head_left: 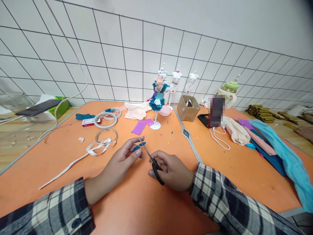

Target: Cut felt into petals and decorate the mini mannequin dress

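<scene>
Between the thumb and fingers of my left hand (128, 152) is a small piece of blue crepe paper (139, 146). My right hand (171, 168) grips scissors (156, 166) by their black handles. The blades point up and left, right at the blue piece; whether they are cutting into it I cannot tell. Beyond my hands stands a mini mannequin (157, 98) on a white base, dressed in blue, white and pink crepe paper. Purple crepe paper pieces (139, 127) lie just in front of that base.
To the left are tape rings (105, 126), a white ribbon strip (66, 169) and a small red-white box (91, 122). Bare white mannequins (176, 78), a cardboard box (187, 109) and a pink bowl (165, 111) stand behind. At right are a phone (216, 112), a bottle (230, 91) and crepe paper strips (281, 153).
</scene>
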